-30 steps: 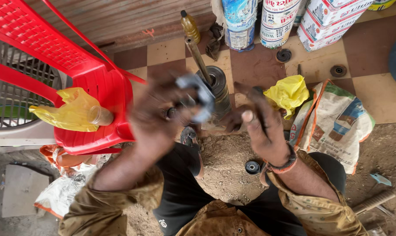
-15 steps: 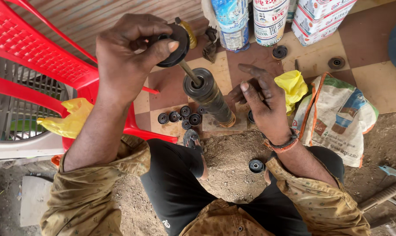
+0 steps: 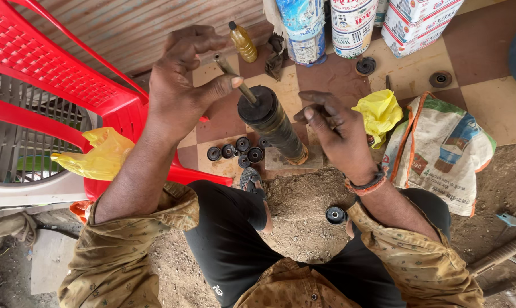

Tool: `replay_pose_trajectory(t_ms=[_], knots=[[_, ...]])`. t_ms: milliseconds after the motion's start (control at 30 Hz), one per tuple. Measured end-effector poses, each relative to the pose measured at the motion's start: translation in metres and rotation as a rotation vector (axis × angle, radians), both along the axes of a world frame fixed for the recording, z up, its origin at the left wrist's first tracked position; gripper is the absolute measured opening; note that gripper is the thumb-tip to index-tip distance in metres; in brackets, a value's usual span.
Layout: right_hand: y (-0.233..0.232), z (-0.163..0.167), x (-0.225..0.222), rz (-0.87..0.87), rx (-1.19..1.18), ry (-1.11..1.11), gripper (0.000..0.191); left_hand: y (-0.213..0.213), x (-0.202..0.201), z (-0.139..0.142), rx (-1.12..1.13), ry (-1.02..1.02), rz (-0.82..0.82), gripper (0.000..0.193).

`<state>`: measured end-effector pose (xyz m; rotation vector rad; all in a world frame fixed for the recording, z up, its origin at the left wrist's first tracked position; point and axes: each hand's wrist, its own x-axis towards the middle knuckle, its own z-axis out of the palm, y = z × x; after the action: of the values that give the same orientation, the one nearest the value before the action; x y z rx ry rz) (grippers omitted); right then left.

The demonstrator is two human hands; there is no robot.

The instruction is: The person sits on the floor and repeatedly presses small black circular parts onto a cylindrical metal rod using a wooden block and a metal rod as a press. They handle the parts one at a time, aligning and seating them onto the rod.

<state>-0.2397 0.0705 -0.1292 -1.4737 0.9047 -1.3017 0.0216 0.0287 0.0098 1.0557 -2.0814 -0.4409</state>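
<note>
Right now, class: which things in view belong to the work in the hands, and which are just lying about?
In the work:
left hand
thin metal rod
dark cylinder
right hand
small black rubber rings

Lying about:
red plastic chair
yellow bottle
printed sack

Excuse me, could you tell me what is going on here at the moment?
A person sits on the ground with a dark shock absorber standing tilted between the legs. The left hand grips its thin rod near the top, while the right hand is open beside the cylinder body, not clearly touching it. Several small black rubber bushings lie on the tiled floor at its base, and a red plastic chair stands to the left.
</note>
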Motion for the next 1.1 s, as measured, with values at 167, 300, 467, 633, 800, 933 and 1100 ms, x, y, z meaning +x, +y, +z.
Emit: replay_pose_trajectory(t_ms=[167,300,467,633,800,933,1100], knots=[[-0.009,-0.013,-0.004,-0.039,0.047,-0.104,0.025,0.006,0.0,-0.019,0.243,-0.165,0.206,0.033],[-0.02,-0.031,-0.008,-0.079,0.098,-0.153,0.025,0.007,-0.006,-0.041,0.371,-0.22,0.204,0.021],[-0.048,-0.078,-0.007,-0.174,0.171,-0.283,0.025,-0.001,-0.006,-0.048,0.196,-0.27,0.062,0.02],[-0.081,-0.184,0.003,-0.411,0.463,-0.457,0.028,-0.01,-0.004,-0.037,0.24,-0.447,0.064,0.02],[-0.03,-0.315,0.028,-0.64,0.974,-0.619,0.03,-0.013,-0.022,-0.033,0.384,-0.363,0.16,0.014],[0.0,-0.356,0.049,-0.673,1.15,-0.622,0.027,-0.022,-0.031,-0.025,0.49,-0.4,0.095,0.017],[-0.014,-0.355,0.071,-0.86,1.071,-0.221,0.026,-0.033,-0.043,-0.024,0.598,-0.546,0.294,0.019]])
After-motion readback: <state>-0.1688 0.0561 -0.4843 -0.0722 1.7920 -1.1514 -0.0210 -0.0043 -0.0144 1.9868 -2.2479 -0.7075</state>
